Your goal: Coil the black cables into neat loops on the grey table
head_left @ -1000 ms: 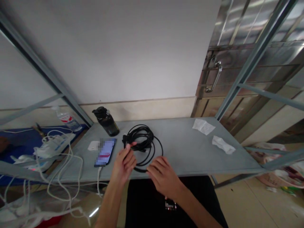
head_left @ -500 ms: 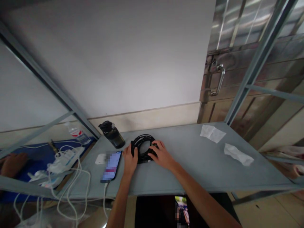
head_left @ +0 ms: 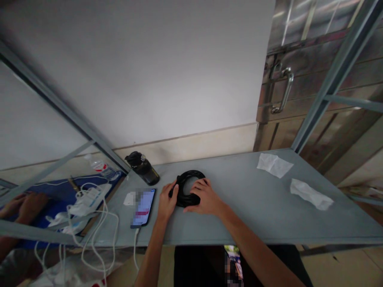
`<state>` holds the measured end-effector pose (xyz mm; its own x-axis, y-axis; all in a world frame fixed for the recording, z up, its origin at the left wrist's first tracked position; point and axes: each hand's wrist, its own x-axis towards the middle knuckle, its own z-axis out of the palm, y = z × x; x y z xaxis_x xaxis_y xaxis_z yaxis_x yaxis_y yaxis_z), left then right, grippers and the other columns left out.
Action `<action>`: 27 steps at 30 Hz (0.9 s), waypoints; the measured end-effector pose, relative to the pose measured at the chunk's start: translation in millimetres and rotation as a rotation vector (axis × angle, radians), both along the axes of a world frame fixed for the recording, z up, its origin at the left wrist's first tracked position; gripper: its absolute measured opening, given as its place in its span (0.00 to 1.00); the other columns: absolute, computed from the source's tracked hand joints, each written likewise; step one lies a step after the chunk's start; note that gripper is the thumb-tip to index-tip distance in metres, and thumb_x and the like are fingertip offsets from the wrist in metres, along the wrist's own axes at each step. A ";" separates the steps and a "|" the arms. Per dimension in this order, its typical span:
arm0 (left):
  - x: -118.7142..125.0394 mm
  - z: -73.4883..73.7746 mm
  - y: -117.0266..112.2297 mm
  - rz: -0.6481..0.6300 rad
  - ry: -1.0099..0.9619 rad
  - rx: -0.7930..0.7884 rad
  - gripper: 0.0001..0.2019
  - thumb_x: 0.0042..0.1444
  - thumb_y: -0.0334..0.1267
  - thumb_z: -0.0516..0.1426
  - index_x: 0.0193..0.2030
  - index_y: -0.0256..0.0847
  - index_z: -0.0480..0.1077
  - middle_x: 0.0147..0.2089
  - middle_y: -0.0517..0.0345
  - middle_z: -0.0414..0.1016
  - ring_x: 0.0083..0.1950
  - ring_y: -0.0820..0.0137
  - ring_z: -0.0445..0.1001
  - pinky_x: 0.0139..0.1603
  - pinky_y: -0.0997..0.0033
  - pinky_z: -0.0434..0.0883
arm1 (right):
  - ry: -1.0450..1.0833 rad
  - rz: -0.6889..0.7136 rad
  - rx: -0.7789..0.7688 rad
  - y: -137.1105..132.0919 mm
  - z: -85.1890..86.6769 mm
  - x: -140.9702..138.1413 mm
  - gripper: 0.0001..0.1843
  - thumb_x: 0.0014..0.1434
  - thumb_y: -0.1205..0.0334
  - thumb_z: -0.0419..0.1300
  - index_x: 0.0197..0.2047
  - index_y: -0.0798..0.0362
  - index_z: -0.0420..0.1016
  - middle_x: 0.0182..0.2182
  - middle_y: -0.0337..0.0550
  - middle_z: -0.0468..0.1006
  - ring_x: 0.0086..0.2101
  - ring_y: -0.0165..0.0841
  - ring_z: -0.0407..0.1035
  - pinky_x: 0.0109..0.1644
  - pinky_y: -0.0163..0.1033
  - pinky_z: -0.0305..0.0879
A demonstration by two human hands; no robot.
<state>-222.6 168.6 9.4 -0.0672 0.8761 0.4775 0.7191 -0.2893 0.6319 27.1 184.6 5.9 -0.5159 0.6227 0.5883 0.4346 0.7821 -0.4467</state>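
Where both grips (head_left: 166,203) (head_left: 206,197) press, coiled cable (head_left: 188,177) lies between.

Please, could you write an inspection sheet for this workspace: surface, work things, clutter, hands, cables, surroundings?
Surface: grey metal table, flat, no spills seen.
Job's things: black cable coil, wound tight, lying on the table between the hands.
Clutter: dark bottle, lit phone, small white card, far tissue, near tissue.
Hands: left hand grips the coil's left side; right hand rests on its right side, fingers spread.
Cables: white charging cable hangs from the phone over the table edge; white cable tangle at left.
Surroundings: white wall, metal frame bar, steel door, another person's hands far left.
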 end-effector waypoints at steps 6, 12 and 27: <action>0.9 -5.8 -0.7 -0.046 0.111 0.054 0.24 0.77 0.43 0.53 0.75 0.45 0.72 0.66 0.41 0.80 0.66 0.50 0.76 0.72 0.39 0.73 | -0.132 -0.051 0.033 -11.6 5.1 1.5 0.26 0.63 0.36 0.76 0.47 0.51 0.86 0.48 0.48 0.84 0.57 0.48 0.72 0.76 0.62 0.54; 8.2 -4.6 -9.2 -0.124 0.357 0.080 0.18 0.75 0.37 0.50 0.59 0.43 0.80 0.74 0.40 0.68 0.73 0.47 0.66 0.76 0.34 0.67 | -0.320 -0.084 0.044 -24.4 19.8 -29.1 0.32 0.67 0.35 0.72 0.55 0.57 0.85 0.50 0.58 0.86 0.57 0.54 0.76 0.78 0.67 0.54; 17.1 -2.2 -16.1 -0.175 0.159 0.028 0.20 0.82 0.51 0.52 0.72 0.47 0.72 0.74 0.42 0.72 0.77 0.52 0.70 0.82 0.40 0.67 | -0.486 0.032 0.090 -13.7 6.1 38.0 0.29 0.70 0.34 0.72 0.54 0.53 0.85 0.46 0.52 0.87 0.49 0.47 0.81 0.63 0.52 0.68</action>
<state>-205.5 152.5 7.3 0.1622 0.8538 0.4947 0.7460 -0.4342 0.5049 65.0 170.9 11.9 -0.7620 0.5598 0.3256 0.5507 0.8247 -0.1289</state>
